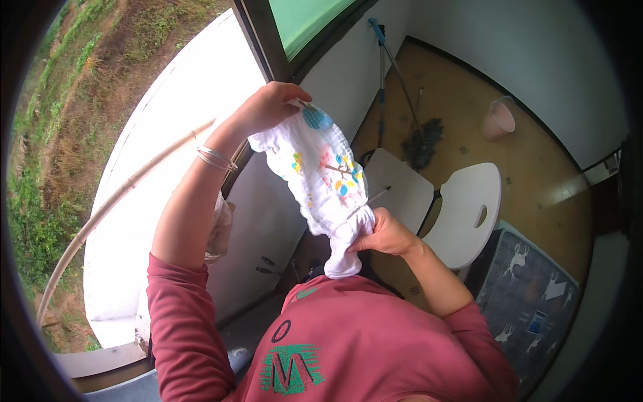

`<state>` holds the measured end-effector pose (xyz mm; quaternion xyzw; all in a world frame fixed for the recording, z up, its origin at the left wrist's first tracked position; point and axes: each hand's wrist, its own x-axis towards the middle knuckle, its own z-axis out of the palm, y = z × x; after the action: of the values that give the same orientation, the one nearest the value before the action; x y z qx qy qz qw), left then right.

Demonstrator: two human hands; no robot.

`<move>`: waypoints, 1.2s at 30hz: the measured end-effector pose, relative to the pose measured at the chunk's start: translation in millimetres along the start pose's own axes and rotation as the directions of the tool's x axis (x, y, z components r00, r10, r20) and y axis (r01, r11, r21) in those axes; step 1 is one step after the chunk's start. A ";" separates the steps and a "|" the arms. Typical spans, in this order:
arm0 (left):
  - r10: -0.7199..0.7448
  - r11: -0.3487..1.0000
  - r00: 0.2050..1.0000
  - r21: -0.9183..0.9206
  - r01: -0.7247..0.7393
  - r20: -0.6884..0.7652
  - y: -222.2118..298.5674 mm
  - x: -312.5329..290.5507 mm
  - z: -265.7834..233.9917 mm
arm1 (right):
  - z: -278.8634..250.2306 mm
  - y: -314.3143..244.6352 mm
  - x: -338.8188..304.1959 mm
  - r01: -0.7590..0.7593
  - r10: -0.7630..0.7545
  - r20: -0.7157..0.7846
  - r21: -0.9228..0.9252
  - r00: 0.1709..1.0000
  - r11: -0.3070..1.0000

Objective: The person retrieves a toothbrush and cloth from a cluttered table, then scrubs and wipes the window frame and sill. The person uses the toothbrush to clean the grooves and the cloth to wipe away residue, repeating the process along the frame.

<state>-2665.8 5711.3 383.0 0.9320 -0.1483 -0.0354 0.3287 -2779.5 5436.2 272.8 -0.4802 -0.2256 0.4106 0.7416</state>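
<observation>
A white crinkled cloth (321,174) with a colourful print of a tree, leaves and a blue dotted shape is stretched out in front of my chest. Its upper end is pinched in my left hand (271,107), raised near the window frame. Lower down, my right hand (388,234) is closed round the gathered end, which bunches up and hangs past the fingers. The cloth runs at a slant between both hands. Bangles circle my left wrist.
At the left, a pole (134,179) extends outside the window frame (258,40). A white folding chair (465,214) stands to the right, beside a table with a dark deer-patterned cover (529,288). Farther back are a mop (422,142) and a pink bucket (498,122).
</observation>
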 end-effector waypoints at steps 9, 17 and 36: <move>0.020 0.998 0.998 -0.063 -0.024 -0.053 1.6 -11.6 40.3 | 19.2 -18.2 -12.0 0.093 -0.113 -0.088 -0.210 0.990 0.973; 0.167 0.441 0.985 -0.897 -0.031 0.048 -14.0 -53.8 139.9 | 22.2 -33.6 -8.0 0.244 -0.270 -0.064 -0.264 0.961 0.933; -0.192 0.651 0.970 -0.759 0.015 -0.146 -19.3 -110.5 182.2 | 8.4 -56.6 45.4 0.260 -0.157 -0.651 0.064 0.742 0.963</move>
<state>-2796.1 5649.0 225.1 0.7174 -0.0305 -0.0121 0.6959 -2738.0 5466.7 324.6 -0.5054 0.0201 0.1520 0.8491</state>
